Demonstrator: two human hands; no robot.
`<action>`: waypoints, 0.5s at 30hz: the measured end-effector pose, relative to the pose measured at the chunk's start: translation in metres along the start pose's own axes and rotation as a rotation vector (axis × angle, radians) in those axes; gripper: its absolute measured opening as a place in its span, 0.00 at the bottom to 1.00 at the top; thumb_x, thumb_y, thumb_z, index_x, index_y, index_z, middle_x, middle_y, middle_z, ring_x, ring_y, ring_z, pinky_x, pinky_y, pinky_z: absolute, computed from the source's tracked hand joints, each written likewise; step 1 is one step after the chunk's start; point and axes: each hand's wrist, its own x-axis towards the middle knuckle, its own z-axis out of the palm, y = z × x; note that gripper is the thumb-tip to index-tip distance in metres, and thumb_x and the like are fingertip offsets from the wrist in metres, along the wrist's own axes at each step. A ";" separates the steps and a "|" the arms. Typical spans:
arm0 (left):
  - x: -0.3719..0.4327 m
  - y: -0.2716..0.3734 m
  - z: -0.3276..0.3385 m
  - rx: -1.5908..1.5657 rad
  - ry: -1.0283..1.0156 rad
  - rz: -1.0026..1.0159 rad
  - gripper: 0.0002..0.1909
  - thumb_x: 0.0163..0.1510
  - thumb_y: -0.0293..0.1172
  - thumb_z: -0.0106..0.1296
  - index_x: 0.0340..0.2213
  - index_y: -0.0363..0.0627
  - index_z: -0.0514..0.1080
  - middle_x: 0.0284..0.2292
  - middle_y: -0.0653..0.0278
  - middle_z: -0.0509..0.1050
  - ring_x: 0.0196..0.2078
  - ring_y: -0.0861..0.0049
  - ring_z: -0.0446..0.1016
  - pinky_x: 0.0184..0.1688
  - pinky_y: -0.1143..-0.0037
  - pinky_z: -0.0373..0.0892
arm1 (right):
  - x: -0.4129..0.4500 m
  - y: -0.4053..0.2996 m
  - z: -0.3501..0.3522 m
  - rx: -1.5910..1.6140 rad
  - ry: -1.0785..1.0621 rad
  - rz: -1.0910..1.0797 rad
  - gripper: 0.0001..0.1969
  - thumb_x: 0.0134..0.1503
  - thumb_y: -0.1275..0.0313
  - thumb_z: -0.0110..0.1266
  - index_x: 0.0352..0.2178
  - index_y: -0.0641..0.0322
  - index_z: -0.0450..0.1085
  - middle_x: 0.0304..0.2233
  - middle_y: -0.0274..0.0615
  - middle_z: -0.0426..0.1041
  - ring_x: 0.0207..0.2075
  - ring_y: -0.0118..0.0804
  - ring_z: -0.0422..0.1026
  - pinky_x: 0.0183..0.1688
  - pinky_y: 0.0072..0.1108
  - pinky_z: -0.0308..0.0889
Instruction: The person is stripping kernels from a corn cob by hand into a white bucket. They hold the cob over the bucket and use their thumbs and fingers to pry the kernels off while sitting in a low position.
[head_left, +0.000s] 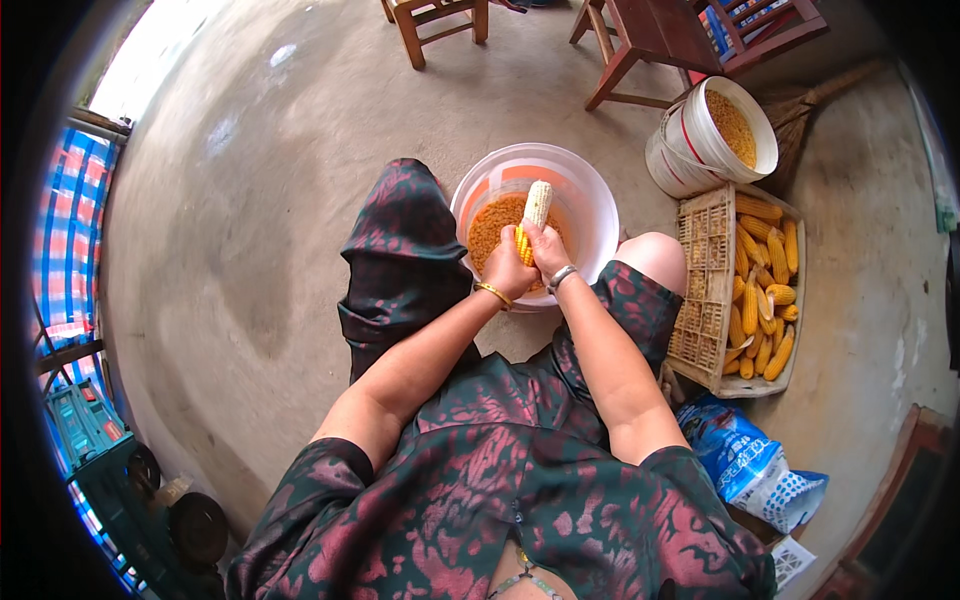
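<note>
Between my knees stands a white plastic bucket (604, 217) with loose yellow corn kernels (487, 229) in its bottom. Over its opening, my left hand (511, 268), with a gold-coloured bangle at the wrist, grips a yellow ear of corn (523, 246). My right hand (549, 251), wearing a silver-coloured bangle, holds a pale, bare corn cob (538, 201) that points away from me. The two hands touch or nearly touch, and the cob and the ear meet between them; the fingers hide part of both.
To the right, a plastic crate (701, 285) holds several ears of corn (778, 255). Beyond it are a white bucket of kernels (670, 154), a straw broom (795, 112) and a red wooden chair (664, 34). A blue and white bag (742, 457) lies nearer. Green cases (86, 427) stand at the left.
</note>
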 end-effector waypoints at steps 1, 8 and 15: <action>-0.002 0.002 0.000 0.057 0.002 0.013 0.34 0.29 0.33 0.57 0.39 0.40 0.53 0.28 0.45 0.68 0.33 0.53 0.68 0.33 0.66 0.64 | -0.002 -0.003 0.000 0.055 -0.001 0.038 0.16 0.48 0.61 0.48 0.27 0.67 0.63 0.22 0.35 0.66 0.23 0.25 0.65 0.25 0.17 0.62; -0.005 0.001 -0.002 0.129 0.031 0.107 0.34 0.30 0.31 0.55 0.41 0.39 0.52 0.27 0.43 0.68 0.32 0.52 0.67 0.33 0.65 0.64 | -0.006 -0.025 0.006 0.328 0.031 0.232 0.19 0.47 0.59 0.49 0.32 0.67 0.62 0.26 0.37 0.66 0.27 0.27 0.66 0.29 0.20 0.64; -0.004 -0.007 0.002 0.257 0.048 0.204 0.27 0.32 0.33 0.53 0.35 0.38 0.54 0.24 0.46 0.68 0.27 0.55 0.69 0.27 0.63 0.64 | -0.002 -0.006 -0.001 -0.155 0.047 0.031 0.20 0.45 0.58 0.51 0.27 0.70 0.65 0.23 0.40 0.67 0.25 0.26 0.66 0.26 0.18 0.62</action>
